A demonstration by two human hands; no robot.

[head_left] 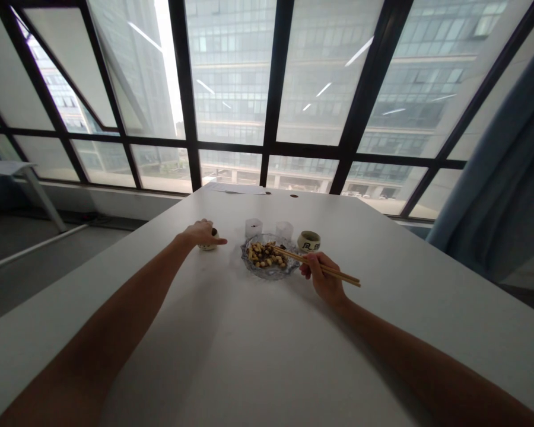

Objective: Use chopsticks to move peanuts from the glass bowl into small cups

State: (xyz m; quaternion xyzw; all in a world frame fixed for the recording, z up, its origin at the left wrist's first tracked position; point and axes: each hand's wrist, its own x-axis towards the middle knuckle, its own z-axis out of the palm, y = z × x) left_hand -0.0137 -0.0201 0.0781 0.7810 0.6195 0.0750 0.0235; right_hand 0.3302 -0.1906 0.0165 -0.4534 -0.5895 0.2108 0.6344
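Note:
My right hand (327,277) holds a pair of wooden chopsticks (338,273), whose tips reach in among the peanuts (267,256) in a clear glass dish (271,274). The kind of pale nuts is hard to be sure of at this size. To the left of the dish, my left hand (201,232) is curled around the far side of a small cream cup (209,245), thumb stretched out to the right. Its fingers partly hide this cup. A matching cup (310,240) with dark characters stands just beyond my right hand.
Behind the dish stand two small clear containers, a left one (253,228) and a right one (285,230). Papers (235,188) lie at the far end of the white table (231,356). Windows rise beyond it, and a blue curtain (493,154) hangs at the right.

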